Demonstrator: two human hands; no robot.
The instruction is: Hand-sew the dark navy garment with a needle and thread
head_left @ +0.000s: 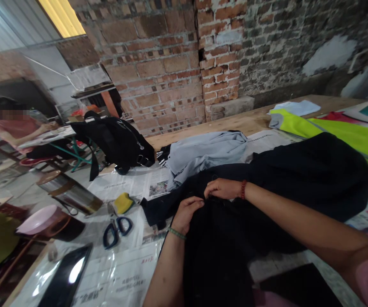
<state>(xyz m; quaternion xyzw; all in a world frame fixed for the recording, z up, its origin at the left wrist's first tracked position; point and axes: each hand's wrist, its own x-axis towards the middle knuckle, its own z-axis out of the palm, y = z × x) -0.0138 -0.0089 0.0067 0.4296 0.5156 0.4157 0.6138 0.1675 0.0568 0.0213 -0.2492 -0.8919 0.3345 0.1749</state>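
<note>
A dark garment [222, 238], navy to black, lies bunched across the newspaper-covered table and reaches toward me. My left hand [187, 212], with a green bracelet at its wrist, has its fingers closed on the garment's edge. Close beside it, my right hand [224, 189] wears a red bead bracelet and pinches the same cloth. The fingertips of both hands nearly meet at the fold. Any small thing between them is too dark to make out. Left of the garment are blue-handled scissors [116, 230] and a yellow sponge-like piece [124, 203].
A black bag [116, 143] and a grey garment [208, 151] lie behind the dark cloth. A steel flask [72, 192], a pink-lidded container [54, 224] and a phone [65, 277] stand or lie leftward. Hi-vis clothing [346, 134] is at right. Another person [14, 123] sits at a far table.
</note>
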